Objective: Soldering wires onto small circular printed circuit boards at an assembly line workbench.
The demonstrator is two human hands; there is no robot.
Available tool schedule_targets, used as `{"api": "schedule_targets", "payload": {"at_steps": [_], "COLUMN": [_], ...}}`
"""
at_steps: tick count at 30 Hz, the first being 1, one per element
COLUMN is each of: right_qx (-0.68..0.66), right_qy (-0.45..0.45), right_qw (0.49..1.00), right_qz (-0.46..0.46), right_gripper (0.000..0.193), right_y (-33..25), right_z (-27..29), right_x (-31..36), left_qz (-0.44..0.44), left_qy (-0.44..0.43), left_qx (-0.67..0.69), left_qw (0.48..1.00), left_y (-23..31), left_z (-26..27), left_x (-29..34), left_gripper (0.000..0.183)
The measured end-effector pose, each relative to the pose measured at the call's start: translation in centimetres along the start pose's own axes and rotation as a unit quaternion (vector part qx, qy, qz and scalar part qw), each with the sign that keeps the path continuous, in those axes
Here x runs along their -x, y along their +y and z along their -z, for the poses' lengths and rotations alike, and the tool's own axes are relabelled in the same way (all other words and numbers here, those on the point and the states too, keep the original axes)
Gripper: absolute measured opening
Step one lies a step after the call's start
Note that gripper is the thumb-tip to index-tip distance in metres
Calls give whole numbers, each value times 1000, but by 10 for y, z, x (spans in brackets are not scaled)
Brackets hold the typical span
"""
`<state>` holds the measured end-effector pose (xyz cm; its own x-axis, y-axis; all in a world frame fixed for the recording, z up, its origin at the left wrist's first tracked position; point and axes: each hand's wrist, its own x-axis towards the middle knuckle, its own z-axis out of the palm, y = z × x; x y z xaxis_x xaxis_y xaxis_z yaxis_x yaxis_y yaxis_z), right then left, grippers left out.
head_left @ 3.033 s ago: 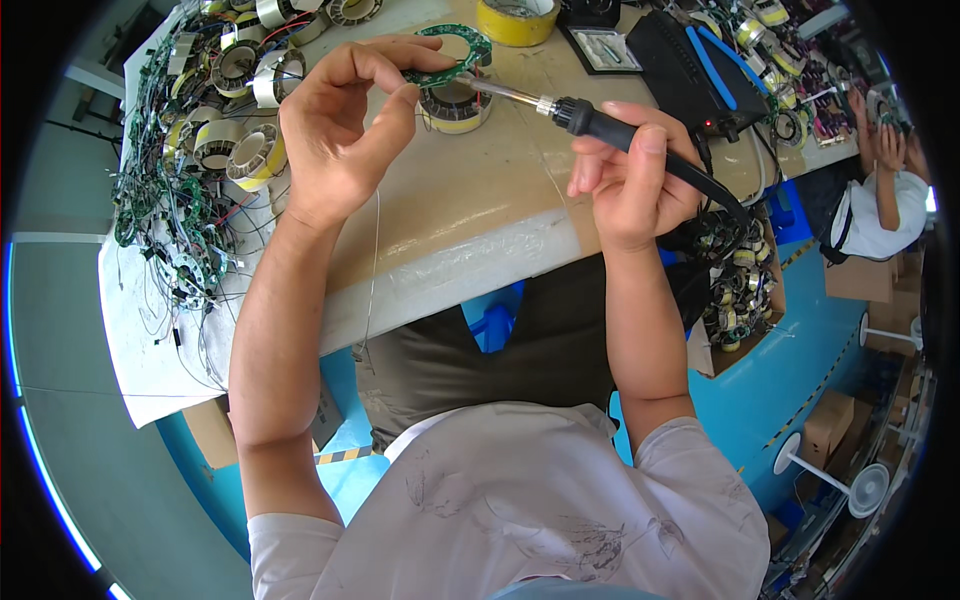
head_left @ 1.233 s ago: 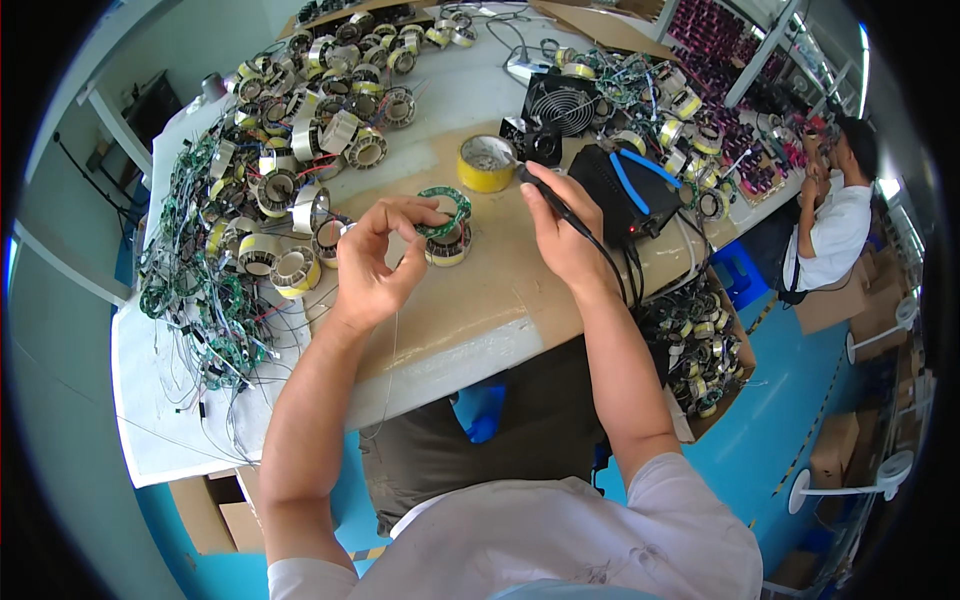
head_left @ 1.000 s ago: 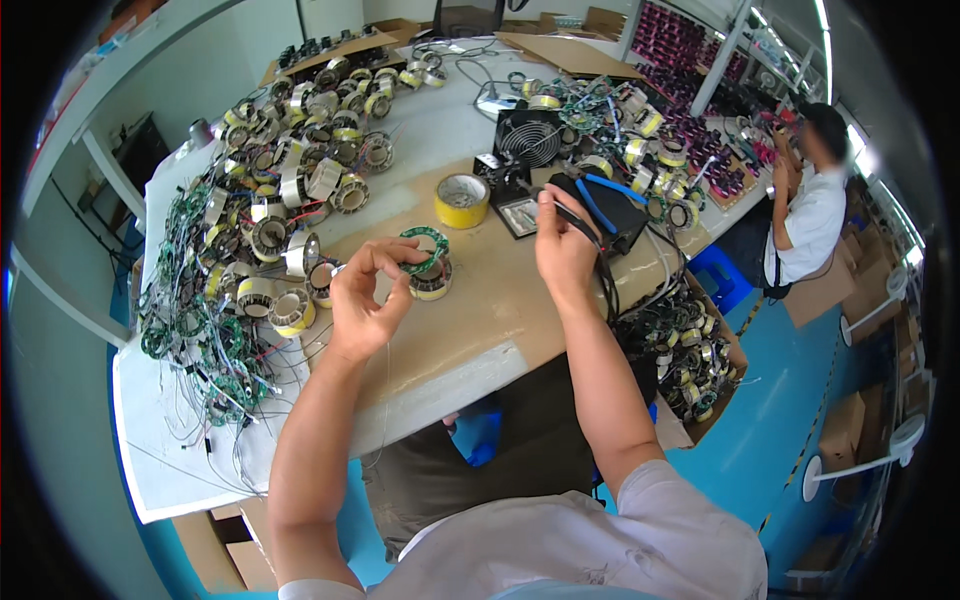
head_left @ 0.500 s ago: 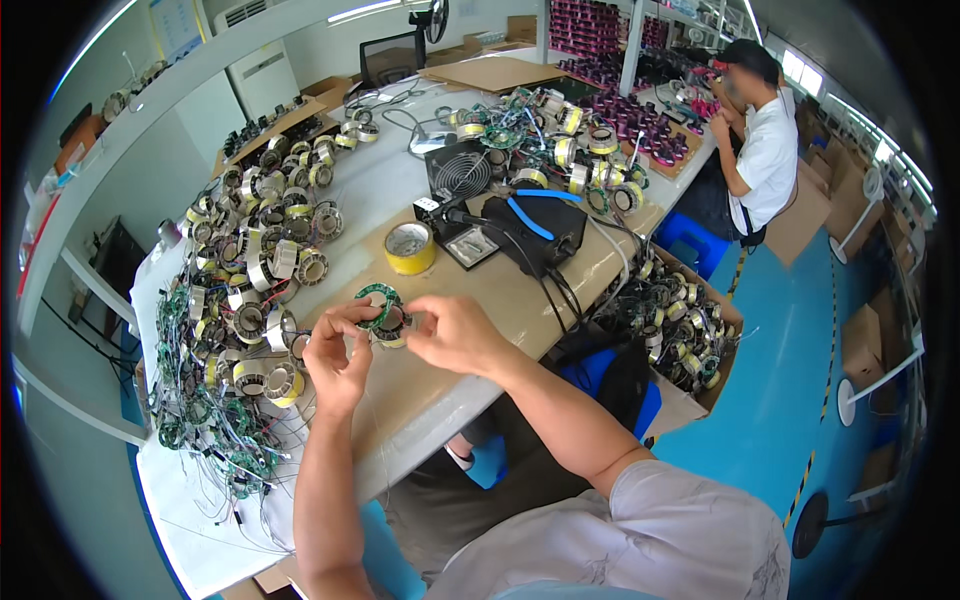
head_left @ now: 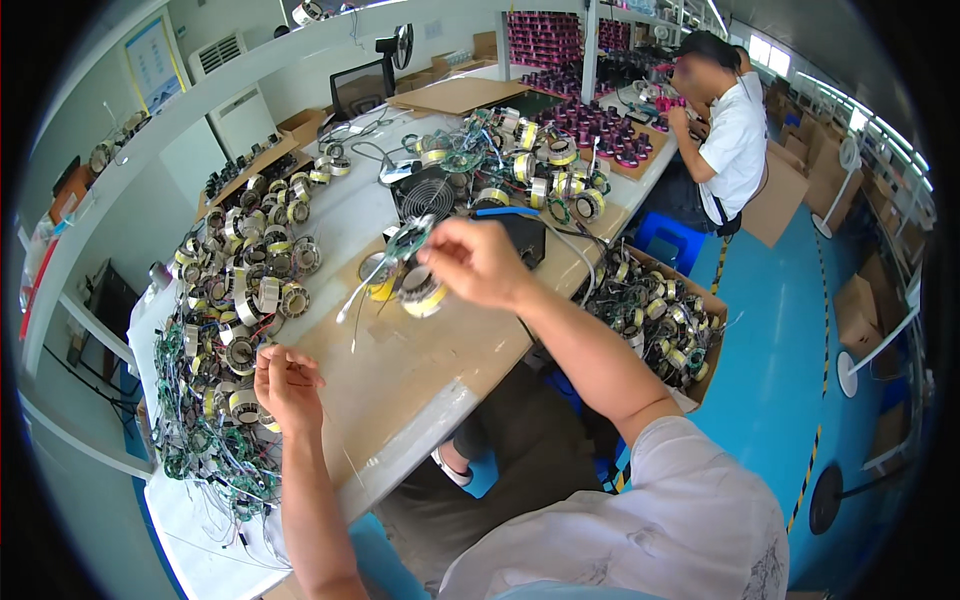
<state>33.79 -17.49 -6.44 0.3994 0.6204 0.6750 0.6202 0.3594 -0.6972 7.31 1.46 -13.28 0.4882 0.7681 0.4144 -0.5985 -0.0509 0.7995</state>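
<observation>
My right hand (head_left: 478, 264) is raised over the middle of the bench, its fingers pinching a green ring-shaped circuit board (head_left: 408, 239). Just below the board hangs a motor stator with a yellow band (head_left: 422, 302), and a white lead (head_left: 360, 289) sticks out to the left. My left hand (head_left: 288, 386) is lower, beside the heap of stators (head_left: 240, 300), its fingers curled in toward the thumb. A thin wire (head_left: 345, 455) trails near those fingertips; whether they hold it is unclear. Behind the raised stator, a round yellow container (head_left: 376, 268) is partly hidden.
Beyond my right hand are a black fan unit (head_left: 428, 195), a blue-handled tool (head_left: 506, 211) and more stators (head_left: 540, 165). Wired boards (head_left: 215, 450) lie at left. A full carton (head_left: 712, 345) stands right of the bench. A co-worker (head_left: 728, 135) sits at the far right.
My hands have parted. The right one has risen away with the circuit board and stator, while the left has dropped back to the left. The whole view has shifted slightly.
</observation>
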Motion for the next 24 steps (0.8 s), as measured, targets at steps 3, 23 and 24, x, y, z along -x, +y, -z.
{"api": "schedule_targets", "payload": {"at_steps": [3,23,24], "right_qx": [-45,711,704], "right_qy": [60,-137,-145], "right_qw": [993,670,688], "right_qz": [-90,-165,-100], "right_gripper": [18,19,17], "right_y": [6,59,42], "right_z": [75,145,121], "right_x": [-37,-109,-110], "left_qz": [20,90,104], "left_qy": [95,-114,-137], "left_qx": [-25,-294,-310], "left_qw": [995,945,935], "left_y": [-9,-12,-3], "left_z": [-21,-54,-57], "left_x": [1,7,10], "left_gripper": [14,31,34]}}
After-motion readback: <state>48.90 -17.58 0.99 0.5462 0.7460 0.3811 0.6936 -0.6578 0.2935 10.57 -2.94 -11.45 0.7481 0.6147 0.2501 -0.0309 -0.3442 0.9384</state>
